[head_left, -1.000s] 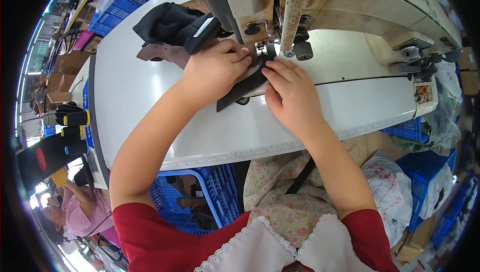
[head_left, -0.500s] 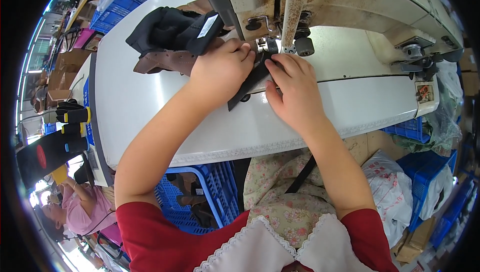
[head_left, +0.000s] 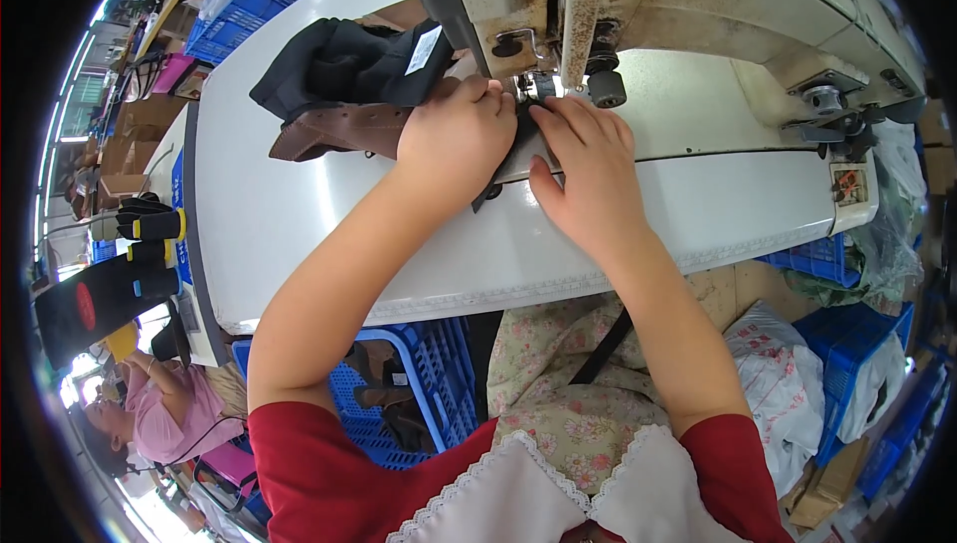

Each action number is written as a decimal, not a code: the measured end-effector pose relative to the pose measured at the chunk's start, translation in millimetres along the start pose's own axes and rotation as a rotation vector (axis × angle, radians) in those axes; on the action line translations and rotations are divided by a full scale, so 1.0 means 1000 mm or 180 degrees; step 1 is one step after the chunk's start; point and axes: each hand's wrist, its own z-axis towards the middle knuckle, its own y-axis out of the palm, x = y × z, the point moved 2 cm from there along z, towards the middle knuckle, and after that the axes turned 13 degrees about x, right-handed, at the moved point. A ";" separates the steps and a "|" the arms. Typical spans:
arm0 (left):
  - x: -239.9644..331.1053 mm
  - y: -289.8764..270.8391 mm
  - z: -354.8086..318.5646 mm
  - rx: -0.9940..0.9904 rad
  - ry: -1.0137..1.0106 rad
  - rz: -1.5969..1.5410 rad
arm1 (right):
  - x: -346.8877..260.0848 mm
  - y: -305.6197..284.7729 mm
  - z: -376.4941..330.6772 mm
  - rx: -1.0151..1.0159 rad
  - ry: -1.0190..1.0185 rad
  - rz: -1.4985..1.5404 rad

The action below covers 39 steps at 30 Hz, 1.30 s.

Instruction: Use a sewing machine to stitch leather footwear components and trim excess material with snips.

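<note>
Two hands press flat on a dark fabric piece [head_left: 495,176] at the far middle of the white tabletop [head_left: 299,224], directly under the head of the sewing machine [head_left: 638,4]. The left hand [head_left: 454,139] lies palm down on the piece's left part; the right hand [head_left: 588,159] lies just beside it, fingers spread toward the needle area. Neither is clamped around anything; both hold the fabric down, close together but not touching. The strip's long axis runs from the near edge up toward the needle, between the two hands, about equally near to each. Left of the left hand, touching it, lie a brown leather piece [head_left: 334,129] and a black bundle [head_left: 344,64]. Below the near edge stands a blue crate [head_left: 439,383] holding dark and brown pieces.
</note>
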 end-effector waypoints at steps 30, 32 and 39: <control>-0.050 -0.043 -0.039 0.0371 0.0812 -0.0028 | -0.001 0.012 -0.005 -0.0009 -0.0302 -0.0005; -0.051 -0.048 -0.036 0.0216 0.0967 -0.0090 | -0.001 0.012 -0.005 0.0076 -0.0232 0.0107; -0.042 -0.053 -0.034 -0.0036 0.1401 -0.0178 | -0.003 0.008 0.000 0.0064 -0.0333 0.0135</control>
